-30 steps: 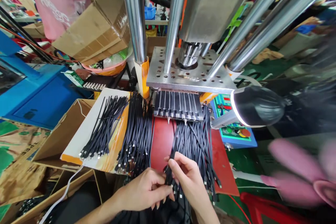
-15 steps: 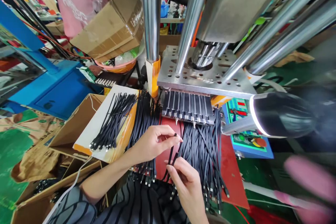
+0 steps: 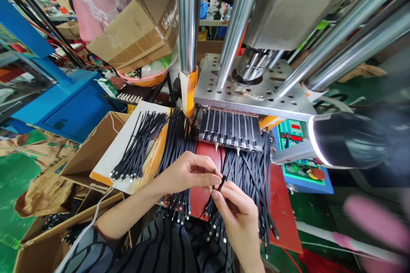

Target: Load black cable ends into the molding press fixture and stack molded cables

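Observation:
My left hand (image 3: 195, 172) is closed in a pinch on a thin black cable, its fingertips close to those of the other hand. My right hand (image 3: 238, 209) also pinches a black cable (image 3: 222, 182), whose short end sticks up between the fingers. Whether both grip the same cable cannot be made out. Just beyond the hands, a metal fixture (image 3: 229, 130) holds a row of black pieces in its slots. To the right of my hands lies a thick spread of flat black cables (image 3: 245, 175) with metal-tipped plugs, over a red board (image 3: 283, 209).
A press plate (image 3: 250, 87) on steel columns stands above the fixture. At right are a ring light (image 3: 315, 140) and a blue control box (image 3: 303, 170). More cables (image 3: 139, 147) lie on a white board at left, beside cardboard boxes (image 3: 92, 149).
My right hand has moved up and slightly right, bringing its fingertips to those of my left hand. The left hand has shifted only a little, and the camera view has moved slightly.

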The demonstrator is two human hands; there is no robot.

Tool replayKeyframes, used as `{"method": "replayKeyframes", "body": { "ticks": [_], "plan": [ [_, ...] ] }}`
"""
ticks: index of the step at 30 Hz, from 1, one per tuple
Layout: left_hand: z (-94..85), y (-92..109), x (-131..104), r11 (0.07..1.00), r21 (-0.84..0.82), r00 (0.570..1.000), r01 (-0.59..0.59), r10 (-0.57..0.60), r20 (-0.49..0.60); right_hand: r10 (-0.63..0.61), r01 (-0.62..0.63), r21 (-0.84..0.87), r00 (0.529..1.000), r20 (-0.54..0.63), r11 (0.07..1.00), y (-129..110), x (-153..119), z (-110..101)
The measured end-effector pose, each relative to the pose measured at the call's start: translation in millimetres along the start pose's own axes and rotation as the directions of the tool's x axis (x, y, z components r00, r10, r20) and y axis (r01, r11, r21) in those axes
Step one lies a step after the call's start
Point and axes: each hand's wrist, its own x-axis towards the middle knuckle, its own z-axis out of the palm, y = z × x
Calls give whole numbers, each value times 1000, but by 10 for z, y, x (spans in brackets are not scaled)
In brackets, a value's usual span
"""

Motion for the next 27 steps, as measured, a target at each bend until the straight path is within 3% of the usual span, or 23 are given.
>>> {"method": "replayKeyframes", "body": {
  "ticks": [2, 5, 8, 10, 12, 14, 16, 18, 20, 22, 24, 27],
  "plan": [
    [-7, -18, 16, 998, 41, 998, -42, 44, -44, -5, 5, -18, 1000, -4, 1000, -2, 14, -1],
    [5, -7, 26, 955, 264, 979, -133, 168, -114, -9, 8, -31, 1000, -19, 999, 14, 75, 20],
    [-7, 62, 64, 881, 419, 960, -220, 271, -65, 8, -10, -38, 999, -44, 999, 85, 115, 95],
    [-64, 105, 145, 834, 481, 940, -271, 337, -54, 86, -86, -29, 996, -14, 996, 170, 73, 176],
    [-179, 102, 292, 788, 545, 909, -286, 403, -105, 225, -228, 8, 968, 115, 974, 262, -19, 243],
    [-347, 26, 511, 731, 616, 867, -294, 474, -150, 343, -376, 42, 882, 323, 926, 318, -86, 231],
    [-541, -113, 784, 664, 681, 827, -310, 542, -152, 371, -417, -4, 804, 464, 909, 312, -25, 101],
    [-724, -266, 1077, 626, 724, 797, -290, 577, -180, 324, -309, -109, 835, 445, 945, 257, 226, -119],
    [-861, -379, 1340, 627, 741, 771, -239, 586, -247, 231, -169, -199, 907, 351, 965, 196, 637, -336],
    [-937, -425, 1513, 635, 745, 747, -205, 593, -300, 169, -107, -214, 940, 296, 971, 173, 1108, -466],
    [-964, -422, 1548, 630, 750, 726, -201, 610, -318, 137, -87, -183, 950, 279, 979, 200, 1536, -482],
    [-978, -419, 1337, 585, 777, 706, -233, 651, -278, 106, -66, -156, 958, 267, 986, 297, 1989, -379]
  ]
}}
